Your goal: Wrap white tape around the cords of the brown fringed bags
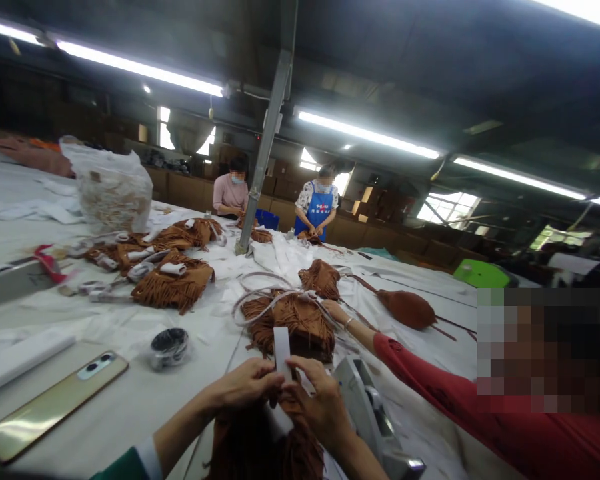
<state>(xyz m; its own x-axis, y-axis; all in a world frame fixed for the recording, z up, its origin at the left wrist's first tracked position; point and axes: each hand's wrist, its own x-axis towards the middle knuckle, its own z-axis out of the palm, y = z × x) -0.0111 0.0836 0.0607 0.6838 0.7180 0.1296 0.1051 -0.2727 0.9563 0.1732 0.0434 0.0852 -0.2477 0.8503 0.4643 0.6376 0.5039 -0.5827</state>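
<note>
Here we pinch a white paper strip (pixel 282 349) upright between both hands: left hand (pixel 245 383) thumb and fingers pressed on its lower left edge, right hand (pixel 320 400) pinching the right. It stands above a brown fringed bag (pixel 260 447) at the white table (pixel 130 400) edge. A phone (pixel 50 407) lies left; a red sleeve (pixel 430 380) reaches alongside.
</note>
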